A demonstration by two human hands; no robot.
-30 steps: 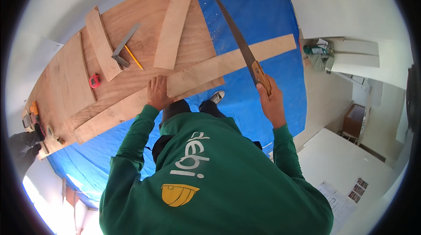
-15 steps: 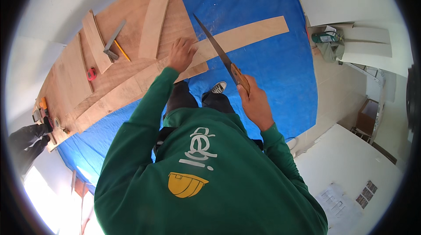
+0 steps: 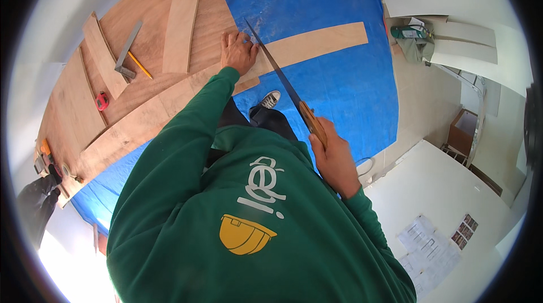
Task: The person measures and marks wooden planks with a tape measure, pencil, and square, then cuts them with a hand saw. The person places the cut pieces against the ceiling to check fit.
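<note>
My right hand (image 3: 334,158) is closed around the wooden handle of a handsaw (image 3: 285,82). The saw's blade points away and to the left, crossing a long thin wooden plank (image 3: 317,40). My left hand (image 3: 238,54) bears down on this plank just left of the blade, its fingers bent over the far edge. Its thumb side is close to the blade, and I cannot tell whether they touch. The plank's right part extends over a blue sheet (image 3: 362,93); its left part lies along a big plywood board (image 3: 150,14).
On the plywood lie shorter boards (image 3: 184,20), a try square (image 3: 129,48), a yellow pencil (image 3: 140,65) and a red tape measure (image 3: 102,101). Another person's dark-clad legs (image 3: 37,198) are at the far left. A green bag (image 3: 416,40) lies right of the sheet.
My view has shifted, so the boards appear further left. My left hand has moved right along the plank toward the blade, its fingers more bent. The saw stays in my right hand across the plank.
</note>
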